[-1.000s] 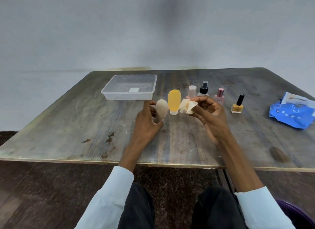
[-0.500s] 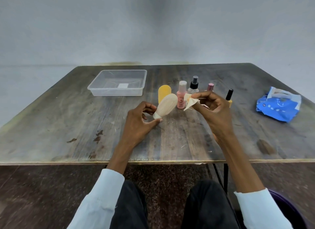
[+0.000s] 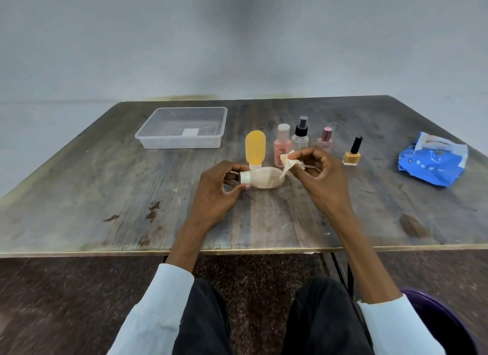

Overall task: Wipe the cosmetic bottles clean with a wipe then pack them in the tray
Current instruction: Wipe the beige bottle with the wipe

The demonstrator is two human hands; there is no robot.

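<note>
My left hand (image 3: 216, 188) pinches the white cap end of a beige squeeze bottle (image 3: 264, 177), which lies sideways just above the table. My right hand (image 3: 319, 180) grips a crumpled cream wipe (image 3: 287, 164) that touches the bottle's far end. Behind them stand an orange tube (image 3: 255, 147), a pink bottle (image 3: 282, 148), a clear spray bottle (image 3: 300, 136), a pale pink bottle (image 3: 326, 140) and a yellow nail polish (image 3: 352, 154). A clear plastic tray (image 3: 182, 142) sits at the back left with nothing in it but a white label.
A blue pack of wipes (image 3: 433, 161) lies torn open at the right of the wooden table (image 3: 105, 196). The table's front edge runs just above my knees. A purple bin (image 3: 443, 325) stands on the floor at the lower right.
The beige bottle has turned from tilted upward to lying sideways, and the wipe has come against its end. The camera has shifted, so the row of bottles sits further right.
</note>
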